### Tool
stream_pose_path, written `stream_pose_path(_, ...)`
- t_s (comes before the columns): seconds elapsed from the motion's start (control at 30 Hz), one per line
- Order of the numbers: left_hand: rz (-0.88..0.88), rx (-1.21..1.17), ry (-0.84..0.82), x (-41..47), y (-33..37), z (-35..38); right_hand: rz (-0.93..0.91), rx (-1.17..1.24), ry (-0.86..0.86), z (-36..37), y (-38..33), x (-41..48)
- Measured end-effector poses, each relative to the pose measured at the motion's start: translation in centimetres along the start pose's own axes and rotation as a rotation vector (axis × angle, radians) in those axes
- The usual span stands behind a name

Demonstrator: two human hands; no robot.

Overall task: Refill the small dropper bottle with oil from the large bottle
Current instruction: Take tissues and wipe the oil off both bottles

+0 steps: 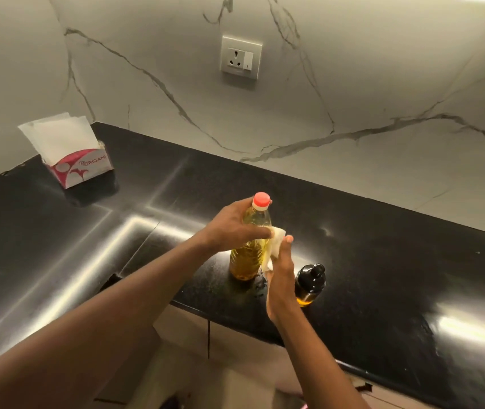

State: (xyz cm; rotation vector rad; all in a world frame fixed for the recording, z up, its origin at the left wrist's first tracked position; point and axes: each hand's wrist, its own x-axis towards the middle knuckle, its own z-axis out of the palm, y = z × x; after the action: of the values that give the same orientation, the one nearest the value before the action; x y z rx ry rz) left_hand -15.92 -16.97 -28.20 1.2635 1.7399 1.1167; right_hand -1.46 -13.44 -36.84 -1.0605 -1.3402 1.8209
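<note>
Both hands are working at the large bottle: the left hand (pixel 236 228) is wrapping around its upper body, fingers curled closed on the plastic, while the right hand (pixel 279 278) is pressing a folded white tissue (pixel 275 246) against the bottle's right side, fingers fairly straight with the tissue pinched against them.

Beneath them, the black countertop (pixel 397 276) is carrying everything, and a few small glints near the bottle's base are looking like oil drops, though that is hard to confirm. A tissue box (pixel 80 169) is sitting well apart at the far left by the wall.

That large bottle (pixel 253 249) is standing upright near the counter's front edge, still mostly full of yellow oil, its red cap (pixel 261 199) on.

Just beside the right wrist, the small dropper bottle (pixel 309 286) is standing upright with its black top in place and amber oil showing at its bottom.

With both containers closed, the pouring is looking finished; wiping down seems to be what is remaining.
</note>
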Motion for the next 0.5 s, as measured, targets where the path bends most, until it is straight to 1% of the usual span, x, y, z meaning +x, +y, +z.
stream_pose_path(0.07,0.007,0.026,-0.007,0.1,0.4,-0.3,0.028,-0.034,0.013,0.1,0.9,-0.5)
stream_pose_path(0.17,-0.01,0.08,-0.019,0.1,0.8,-0.7,0.092,-0.047,-0.023,-0.2,1.4,-0.6)
stream_pose_path(0.4,-0.008,0.09,0.034,-0.5,0.4,-0.6,0.012,-0.055,-0.029,0.0,-0.1,-0.5)
stream_pose_path(0.5,-0.015,0.079,0.038,-0.7,0.1,-0.5,0.042,-0.114,-0.059,0.2,1.1,-0.7)
